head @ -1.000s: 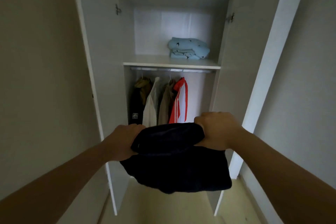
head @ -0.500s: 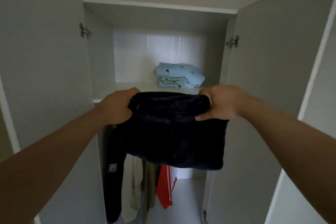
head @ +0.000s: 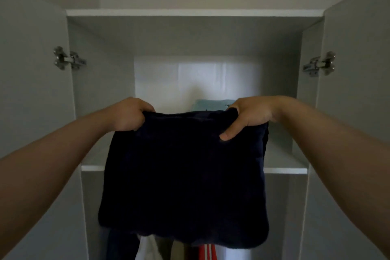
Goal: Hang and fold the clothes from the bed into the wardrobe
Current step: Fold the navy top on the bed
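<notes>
Two grips: left grip (head: 130, 115) and right grip (head: 249, 116) are each clamped on a top corner of the folded navy garment (head: 185, 175), fingers curled over its upper edge, right thumb pressed on the front.
Garment's place: held up in the air before the open wardrobe (head: 194, 12), hanging down across the front edge of the upper shelf (head: 285, 170); it rests on nothing.
Handling, I'd say: soft and floppy, light to middling, thick from its layers; neither slippery nor fragile. The fold would likely slump if one corner were let go.
Where to hold: both top corners as now, or flat beneath the bundle when sliding it in.
Upper shelf holds: a light blue folded pile (head: 211, 104) at 12 o'clock from the garment, mostly hidden behind it; shelf board shows at 3 and 9 o'clock.
Lower compartment holds: hanging clothes at 6 o'clock, a white piece (head: 147, 249) and a red striped piece (head: 207, 252) peeping below the hem.
</notes>
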`<state>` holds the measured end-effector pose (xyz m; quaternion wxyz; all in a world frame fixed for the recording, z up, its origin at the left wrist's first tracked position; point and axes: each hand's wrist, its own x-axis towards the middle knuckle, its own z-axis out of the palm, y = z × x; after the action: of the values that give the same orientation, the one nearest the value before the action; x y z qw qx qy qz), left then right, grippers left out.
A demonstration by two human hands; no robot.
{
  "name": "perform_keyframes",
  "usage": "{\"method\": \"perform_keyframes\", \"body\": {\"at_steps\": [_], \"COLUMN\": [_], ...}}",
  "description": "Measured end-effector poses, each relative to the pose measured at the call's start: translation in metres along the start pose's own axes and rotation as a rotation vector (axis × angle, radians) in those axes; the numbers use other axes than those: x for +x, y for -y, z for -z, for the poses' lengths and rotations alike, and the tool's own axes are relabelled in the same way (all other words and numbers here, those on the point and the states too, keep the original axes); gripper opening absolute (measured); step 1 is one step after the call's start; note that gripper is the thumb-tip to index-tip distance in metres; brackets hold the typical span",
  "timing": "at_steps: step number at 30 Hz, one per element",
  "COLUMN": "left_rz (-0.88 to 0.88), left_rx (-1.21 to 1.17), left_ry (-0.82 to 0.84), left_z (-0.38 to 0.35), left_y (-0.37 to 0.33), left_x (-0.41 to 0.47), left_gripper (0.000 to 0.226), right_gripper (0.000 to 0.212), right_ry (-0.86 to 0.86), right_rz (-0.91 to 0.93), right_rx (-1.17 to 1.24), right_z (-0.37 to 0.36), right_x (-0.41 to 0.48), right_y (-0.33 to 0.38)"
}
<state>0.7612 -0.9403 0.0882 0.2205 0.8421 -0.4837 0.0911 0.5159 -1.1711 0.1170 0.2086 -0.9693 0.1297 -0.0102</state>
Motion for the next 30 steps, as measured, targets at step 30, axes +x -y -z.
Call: {"method": "perform_keyframes", "body": {"at_steps": [30], "left_rz": [0.201], "left_rx": [0.617], "left_ry": [-0.281], "left_z": [-0.079], "left_y": [0.244], "left_x": [0.234], "left_gripper": [0.048], "right_gripper": [0.071], "right_ry": [-0.594], "right_rz": [0.246], "right_rx": [-0.838], "right_z": [-0.071], "right_x": [0.407], "right_y": [-0.046]}}
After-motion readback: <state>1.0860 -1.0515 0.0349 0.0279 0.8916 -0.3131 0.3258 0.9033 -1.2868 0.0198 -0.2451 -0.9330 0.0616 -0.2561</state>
